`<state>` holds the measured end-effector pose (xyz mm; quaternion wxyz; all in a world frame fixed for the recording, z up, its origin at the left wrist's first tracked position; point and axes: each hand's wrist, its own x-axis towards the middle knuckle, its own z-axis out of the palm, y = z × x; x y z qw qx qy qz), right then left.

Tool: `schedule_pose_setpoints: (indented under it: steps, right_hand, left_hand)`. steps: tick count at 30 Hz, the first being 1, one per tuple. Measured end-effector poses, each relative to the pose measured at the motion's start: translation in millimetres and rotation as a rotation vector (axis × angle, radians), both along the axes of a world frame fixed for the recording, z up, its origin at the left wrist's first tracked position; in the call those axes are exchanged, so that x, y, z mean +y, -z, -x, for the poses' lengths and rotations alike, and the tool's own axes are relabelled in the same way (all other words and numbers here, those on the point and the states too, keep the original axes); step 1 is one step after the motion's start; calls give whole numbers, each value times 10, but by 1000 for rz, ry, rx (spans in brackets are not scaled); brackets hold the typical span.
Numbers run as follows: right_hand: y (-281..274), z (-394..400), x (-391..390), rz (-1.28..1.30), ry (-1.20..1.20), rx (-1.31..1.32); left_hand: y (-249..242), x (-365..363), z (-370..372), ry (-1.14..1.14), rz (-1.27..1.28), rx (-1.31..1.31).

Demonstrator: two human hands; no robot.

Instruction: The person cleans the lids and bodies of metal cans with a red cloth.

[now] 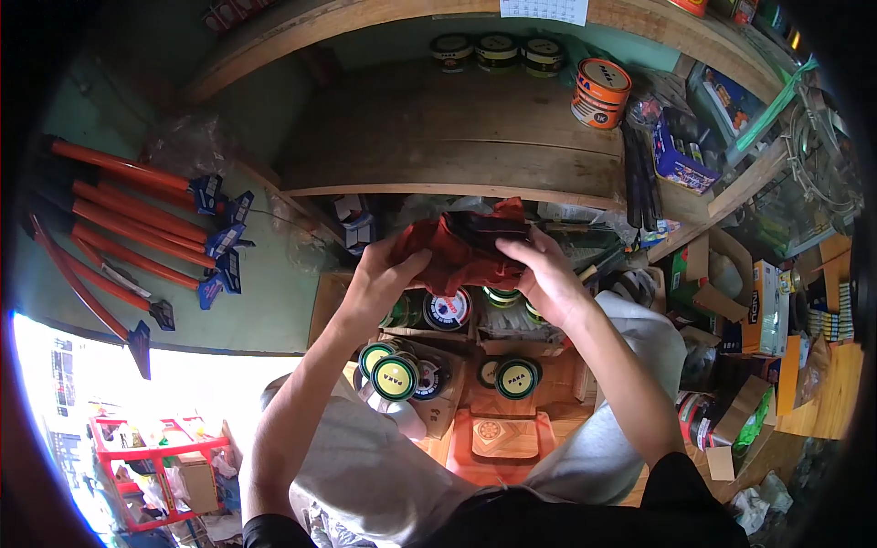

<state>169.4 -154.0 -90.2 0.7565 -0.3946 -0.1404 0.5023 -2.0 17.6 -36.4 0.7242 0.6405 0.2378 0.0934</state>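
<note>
In front of a wooden shelf, a crumpled dark red cloth (457, 258) with a near-black patch along its upper side is stretched between my two hands. My left hand (388, 276) grips its left end, thumb on top. The right end is pinched in my right hand (545, 274), whose thumb presses on the dark part. Below the cloth are round cans in cardboard boxes, one with a red, white and dark lid (447, 310). Lower down, between my legs, stand yellow-lidded cans (395, 377) on the left and a green-rimmed can (516, 378) on the right.
The wooden shelf (438, 151) holds an orange can (601, 93), several dark cans (496, 53) and a purple box (683, 155). Orange-handled tools (137, 224) hang at left. A red rack (160, 454) stands lower left; opened cartons (713, 283) crowd the right.
</note>
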Motion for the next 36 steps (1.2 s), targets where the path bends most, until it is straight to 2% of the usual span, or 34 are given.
schedule_pose_setpoints:
  steps: [2,5,8,11,12,14,17,20,21,24,25,27,30,31,32,33,36]
  right_hand:
    - [43,26,14,24,14,-49]
    - [107,39,41,40,37,-68]
    - [136,31,40,82,42,-16]
    - [169,40,23,127,29,23]
    - [142,74,25,114,38,10]
    - [100,96,16,107,47,-30]
    - [77,69,8,92,64,-85]
    - [201,-115,11,10,133,-205]
    - [118,-175,-19,17,104,-172]
    - [29,-350,-157,57,-55,-380]
    - [-70,-355,-208,113,-168,-428]
    - [-139,-307,-252,156,-359,-483]
    - [-214,-257,-264,77,-614,-653]
    - [-297,-170,-287,64,-592,-551]
    - [-290,-182,-286,69,-582,-596]
    - [-288,-229,-282,76,-571,-642]
    - [-276,-384,-296,102,-514,-739]
  left_hand:
    - [1,-34,10,-65,-16,38]
    - [185,88,32,-16,-125,74]
    - [364,108,-9,-53,-374,15]
    - [292,-190,-59,-108,-1238,-20]
    - [292,-258,-85,1,-1161,-63]
    - [279,-419,-93,80,-1060,-52]
    - [392,-403,-112,20,-521,62]
    - [505,-115,-104,36,-286,107]
    - [513,-38,-102,85,-328,105]
    - [656,74,-94,189,-1007,-56]
    - [456,-78,-110,175,-713,49]
    - [366,-246,-140,224,-800,-94]
    - [472,-306,-158,384,-630,-88]
    - [468,-319,-139,465,-475,32]
    - [455,-336,-128,542,-318,152]
    - [529,-356,-139,570,-345,140]
    - [622,-462,-118,502,39,95]
